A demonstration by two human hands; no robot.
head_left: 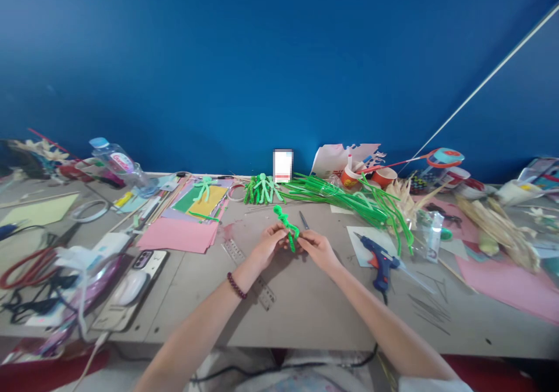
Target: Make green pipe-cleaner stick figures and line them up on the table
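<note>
A small bright green pipe-cleaner figure [282,217] is held above the middle of the table, with a round head end at the top. My left hand [269,245] wears a dark bead bracelet and pinches the figure around its middle. On its lower right, the closed fingers of my right hand [318,251] grip a bent limb of the same figure. My fingers hide part of its lower half. Beneath my left forearm lies a clear ruler [264,293], partly covered. A slim dark pointed tool [303,220] rests just behind my hands.
Long green pipe cleaners [345,197] spread behind my right hand, beside several finished green figures [262,189]. A blue glue gun [382,262] lies right, its cord running off the front edge. Pink paper [177,235] and a phone [131,290] are left; a bottle [120,162] leans farther back.
</note>
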